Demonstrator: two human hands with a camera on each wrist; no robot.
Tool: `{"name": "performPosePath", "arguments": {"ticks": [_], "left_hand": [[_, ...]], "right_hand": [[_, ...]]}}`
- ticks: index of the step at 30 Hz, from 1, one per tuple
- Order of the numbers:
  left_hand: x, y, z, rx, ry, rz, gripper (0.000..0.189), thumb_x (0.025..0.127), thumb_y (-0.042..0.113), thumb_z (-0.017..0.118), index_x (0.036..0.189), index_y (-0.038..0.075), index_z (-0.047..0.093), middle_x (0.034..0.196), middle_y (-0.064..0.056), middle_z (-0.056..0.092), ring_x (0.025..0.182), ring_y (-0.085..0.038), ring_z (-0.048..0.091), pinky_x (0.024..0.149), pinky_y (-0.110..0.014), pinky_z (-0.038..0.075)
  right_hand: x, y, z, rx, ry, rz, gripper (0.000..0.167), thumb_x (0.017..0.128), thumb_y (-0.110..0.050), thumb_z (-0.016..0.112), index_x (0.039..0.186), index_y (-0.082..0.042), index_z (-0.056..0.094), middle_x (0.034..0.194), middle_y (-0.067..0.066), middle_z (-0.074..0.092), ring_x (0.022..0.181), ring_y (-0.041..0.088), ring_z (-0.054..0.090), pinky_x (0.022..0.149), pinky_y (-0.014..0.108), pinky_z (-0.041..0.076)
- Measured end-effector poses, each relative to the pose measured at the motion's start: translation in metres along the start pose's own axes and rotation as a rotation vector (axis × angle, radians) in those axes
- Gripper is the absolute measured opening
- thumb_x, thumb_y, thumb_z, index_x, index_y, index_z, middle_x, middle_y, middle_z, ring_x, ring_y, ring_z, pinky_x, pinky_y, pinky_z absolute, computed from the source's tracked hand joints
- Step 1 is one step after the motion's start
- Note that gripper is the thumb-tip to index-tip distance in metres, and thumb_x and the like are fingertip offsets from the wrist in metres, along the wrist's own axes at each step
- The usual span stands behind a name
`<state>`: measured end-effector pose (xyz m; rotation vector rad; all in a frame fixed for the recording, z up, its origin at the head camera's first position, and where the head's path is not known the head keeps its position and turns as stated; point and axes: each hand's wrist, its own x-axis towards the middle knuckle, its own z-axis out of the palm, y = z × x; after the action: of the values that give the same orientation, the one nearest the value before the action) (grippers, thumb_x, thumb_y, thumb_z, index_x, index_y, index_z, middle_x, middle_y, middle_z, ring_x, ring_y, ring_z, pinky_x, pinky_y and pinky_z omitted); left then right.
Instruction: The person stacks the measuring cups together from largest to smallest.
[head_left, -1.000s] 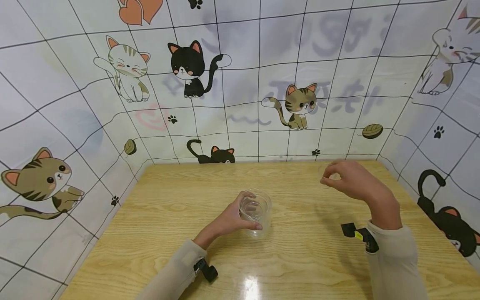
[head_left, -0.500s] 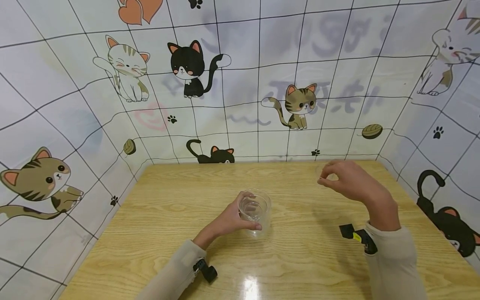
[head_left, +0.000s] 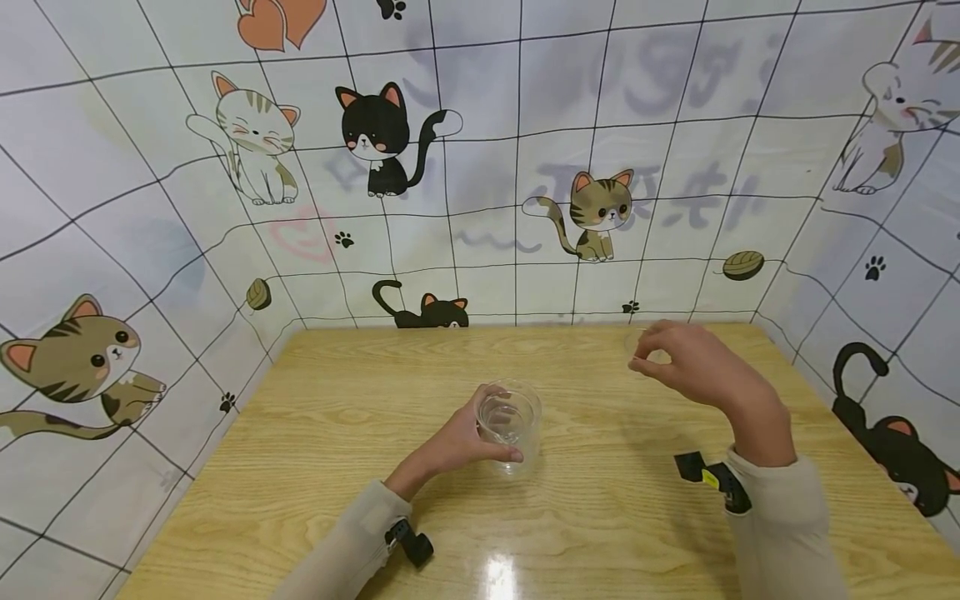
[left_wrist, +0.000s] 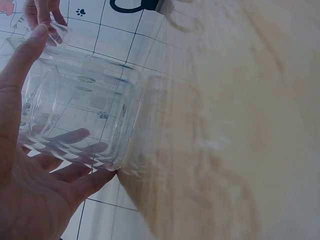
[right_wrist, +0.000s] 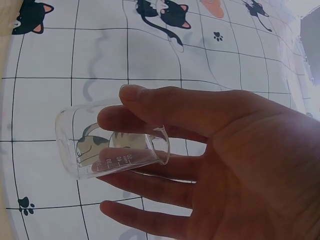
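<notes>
My left hand (head_left: 457, 437) grips a clear glass beaker (head_left: 512, 425) from its left side, thumb in front and fingers round the back. This beaker stands upright on the table and contains clear liquid; faint scale marks show on its wall in the left wrist view. Off to the right, raised over the table, my right hand (head_left: 697, 364) pinches a smaller clear beaker (right_wrist: 86, 145) between thumb and fingers. White graduation marks and a pouring lip show on that small beaker in the right wrist view. In the head view it is barely visible beyond the fingertips.
The wood-grain table (head_left: 337, 375) carries a bright light reflection near the front. Behind it and at both sides rise walls (head_left: 487, 183) covered in white grid cloth with cartoon cats. Black cameras (head_left: 412, 543) are strapped to both wrists.
My right hand, with the small beaker, has drifted slightly left. The left hand and the larger beaker stay almost where they were.
</notes>
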<state>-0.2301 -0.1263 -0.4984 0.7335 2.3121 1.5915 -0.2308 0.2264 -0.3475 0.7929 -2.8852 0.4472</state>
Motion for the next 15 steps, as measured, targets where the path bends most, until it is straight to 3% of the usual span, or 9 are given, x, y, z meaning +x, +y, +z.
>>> {"name": "performPosePath", "arguments": {"ticks": [8,15], "left_hand": [[-0.001,0.000,0.000,0.002,0.006,0.004,0.097,0.077,0.035,0.093,0.152,0.017,0.034,0.145,-0.001,0.058,0.132,-0.024,0.061,0.100,-0.036,0.054],[-0.002,-0.001,0.001,0.027,0.022,-0.019,0.097,0.076,0.037,0.093,0.152,0.023,0.035,0.143,0.004,0.059,0.129,-0.017,0.061,0.100,-0.037,0.054]], "right_hand": [[0.001,-0.008,0.002,0.004,0.014,-0.022,0.014,0.099,-0.023,0.070,0.090,-0.016,0.078,0.122,0.019,0.071,0.117,0.041,0.064,0.096,0.060,0.052],[0.001,-0.016,0.004,0.000,0.034,-0.051,0.014,0.099,-0.023,0.070,0.089,-0.017,0.077,0.123,0.017,0.070,0.118,0.041,0.064,0.097,0.059,0.052]]}}
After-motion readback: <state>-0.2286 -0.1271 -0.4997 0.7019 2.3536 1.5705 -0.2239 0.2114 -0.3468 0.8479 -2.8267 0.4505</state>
